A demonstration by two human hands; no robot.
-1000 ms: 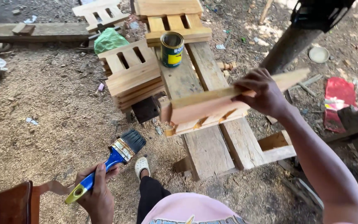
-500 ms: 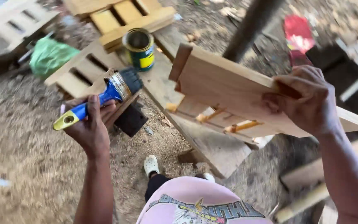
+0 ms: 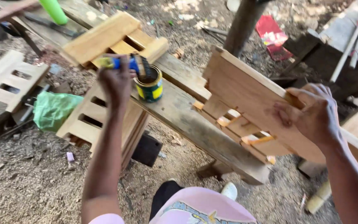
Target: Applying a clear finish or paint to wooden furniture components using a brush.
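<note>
Head view: your left hand (image 3: 114, 81) grips the brush (image 3: 134, 64) over the can (image 3: 150, 86) at frame centre; dip shallowly. Your right hand (image 3: 311, 114) clasps the slatted wooden panel (image 3: 245, 93), right; hold it steady.

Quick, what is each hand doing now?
Left hand: closed, holding the paintbrush at the can.
Right hand: closed, holding the wooden panel.

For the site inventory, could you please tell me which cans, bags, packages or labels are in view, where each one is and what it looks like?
Can: open, round, on the plank under the brush; green with a yellow label.
Plastic bag: green, crumpled, on the ground at left.
Red package: flat, on the ground at top right.
</note>
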